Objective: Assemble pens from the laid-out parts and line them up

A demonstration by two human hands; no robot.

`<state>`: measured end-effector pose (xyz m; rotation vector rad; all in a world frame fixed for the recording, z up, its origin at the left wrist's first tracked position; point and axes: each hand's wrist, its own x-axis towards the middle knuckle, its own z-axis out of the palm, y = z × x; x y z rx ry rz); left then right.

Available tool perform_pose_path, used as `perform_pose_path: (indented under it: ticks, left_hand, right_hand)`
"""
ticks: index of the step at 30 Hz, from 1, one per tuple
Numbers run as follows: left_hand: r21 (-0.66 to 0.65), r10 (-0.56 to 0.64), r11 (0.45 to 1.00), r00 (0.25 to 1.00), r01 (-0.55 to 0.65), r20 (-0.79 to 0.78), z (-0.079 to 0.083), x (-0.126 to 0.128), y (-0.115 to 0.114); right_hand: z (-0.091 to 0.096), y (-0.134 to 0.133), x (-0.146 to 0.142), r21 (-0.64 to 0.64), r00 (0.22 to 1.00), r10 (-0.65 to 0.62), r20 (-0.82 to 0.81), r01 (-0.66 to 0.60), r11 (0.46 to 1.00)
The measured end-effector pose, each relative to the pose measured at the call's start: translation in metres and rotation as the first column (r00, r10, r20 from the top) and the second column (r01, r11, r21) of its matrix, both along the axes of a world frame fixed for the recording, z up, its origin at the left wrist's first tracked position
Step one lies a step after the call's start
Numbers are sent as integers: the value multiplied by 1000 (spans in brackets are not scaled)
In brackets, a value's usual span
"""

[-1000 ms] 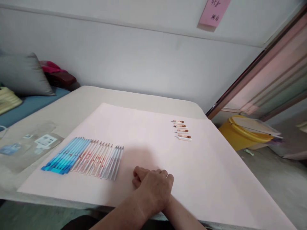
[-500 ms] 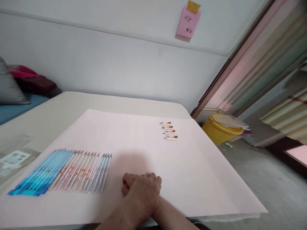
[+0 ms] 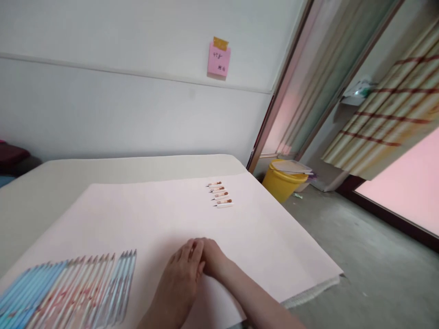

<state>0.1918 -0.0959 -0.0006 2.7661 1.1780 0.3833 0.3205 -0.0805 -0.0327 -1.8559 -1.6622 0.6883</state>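
Observation:
My left hand (image 3: 180, 278) lies flat on the pink paper sheet (image 3: 274, 237) near its front edge, fingers stretched out and resting against my right hand (image 3: 214, 258). Neither hand shows anything in it. The right hand's fingers are tucked under the left hand's fingertips and hidden. A tight row of several pens (image 3: 68, 292), blue to pink to grey-blue, lies on the sheet to the left of my hands. Several short white and brown pen pieces (image 3: 220, 196) lie in a small column farther back, to the right.
The sheet covers a beige table (image 3: 51, 183) against a white wall with a pink sticky note (image 3: 218, 59). A yellow bucket (image 3: 283, 180) stands on the concrete floor past the table's right edge, by a sliding door and a curtain.
The view has swung right and up, so the pens now sit at the lower left. My left hand has gone from curled over the right hand to stretched flat beside it.

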Motion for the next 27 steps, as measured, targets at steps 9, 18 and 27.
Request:
perform_pose_path:
  ticks: [9, 18, 27]
  left_hand:
    - [-372, -90, 927, 939, -43, -332, -13, 0, 1]
    - [-397, -75, 916, 948, -57, -309, -7, 7, 9]
    - [-425, -46, 900, 949, -96, -311, -13, 6, 13]
  right_hand:
    - [10, 19, 96, 61, 857, -312, 411, 315, 947]
    - [14, 41, 127, 34, 791, -204, 577, 227, 973]
    - [23, 98, 158, -215, 767, 33, 640, 137, 967]
